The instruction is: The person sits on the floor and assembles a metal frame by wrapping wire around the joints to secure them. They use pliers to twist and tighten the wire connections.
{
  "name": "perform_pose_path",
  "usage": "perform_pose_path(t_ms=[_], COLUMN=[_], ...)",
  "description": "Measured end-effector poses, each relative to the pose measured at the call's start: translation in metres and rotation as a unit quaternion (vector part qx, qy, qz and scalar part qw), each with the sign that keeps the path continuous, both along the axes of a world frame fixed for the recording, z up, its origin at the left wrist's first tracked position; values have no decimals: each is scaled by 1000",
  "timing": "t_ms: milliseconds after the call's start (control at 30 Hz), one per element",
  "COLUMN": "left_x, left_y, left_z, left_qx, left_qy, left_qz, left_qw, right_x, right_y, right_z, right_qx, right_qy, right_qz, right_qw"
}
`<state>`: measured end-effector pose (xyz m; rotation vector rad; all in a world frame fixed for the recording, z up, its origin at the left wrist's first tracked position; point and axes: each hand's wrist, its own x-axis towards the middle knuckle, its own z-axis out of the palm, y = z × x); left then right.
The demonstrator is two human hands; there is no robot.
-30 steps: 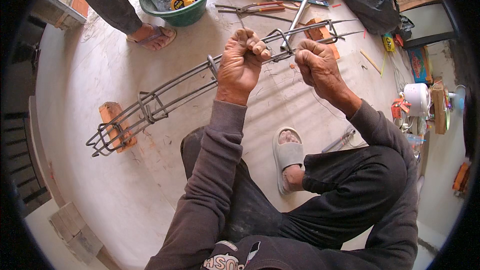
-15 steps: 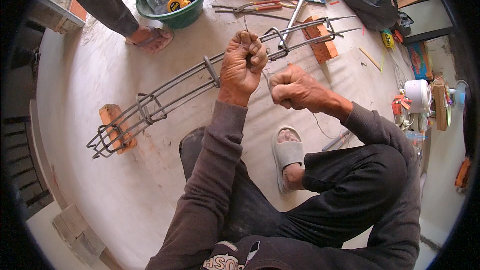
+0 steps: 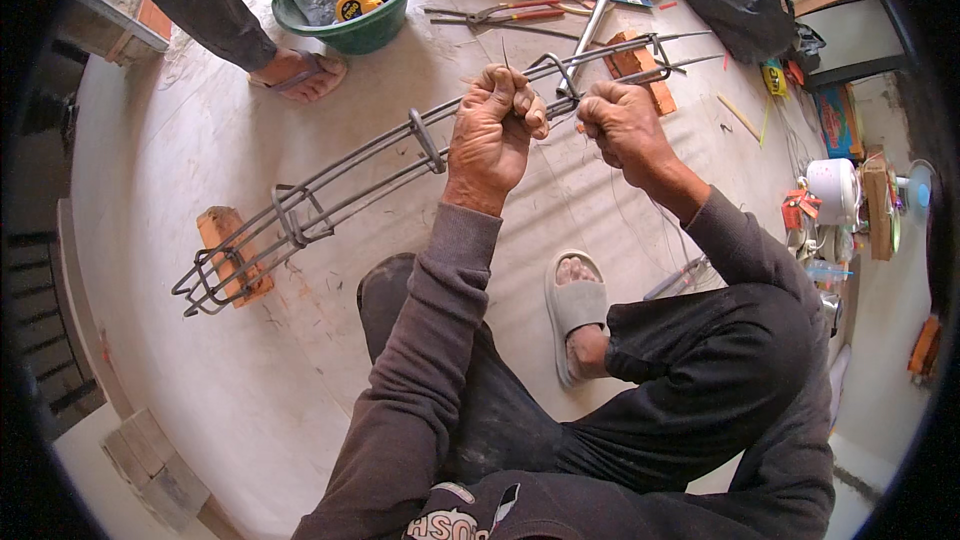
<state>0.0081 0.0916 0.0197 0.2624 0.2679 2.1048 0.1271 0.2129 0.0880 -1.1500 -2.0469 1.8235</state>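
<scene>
My left hand (image 3: 492,135) is closed in a pinch, and a thin piece of tie wire (image 3: 505,52) pokes up above its fingertips. To its right, my right hand (image 3: 628,130) is also closed, knuckles forward; a fine wire trails down from near it, though its fingertips are partly hidden. Just beyond both hands lies a rebar cage (image 3: 345,178), long bars with several bent stirrups, running from lower left to upper right. My left hand covers part of its middle. One brick (image 3: 236,255) supports the left end and another brick (image 3: 655,90) the right end.
Beyond the cage are red-handled pincers (image 3: 500,13), a metal tube (image 3: 590,35) and a green basin (image 3: 375,32) with a bottle and tape measure. Another person's foot (image 3: 305,77) stands at upper left. A black bag (image 3: 735,0) and a white appliance (image 3: 832,190) sit right.
My right hand has moved up and to the right, close to the cage's right part. My left hand has shifted slightly right, still pinching the wire.
</scene>
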Motion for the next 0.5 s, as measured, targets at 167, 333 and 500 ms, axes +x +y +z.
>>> perform_pose_path(t_ms=[167,333,500], left_x=[-3,-5,-6], left_y=[2,6,10], left_z=[-7,-11,-19], left_qx=[-11,-30,-27], left_qy=[-31,-67,-113], left_qz=[-3,8,42], left_qw=[999,997,992], right_x=[8,8,15], right_y=[-13,-31,-27], right_z=[-10,8,17], right_qx=[20,-194,-218], right_qy=[-163,-118,18], right_qz=[182,276,221], right_qw=[969,934,950])
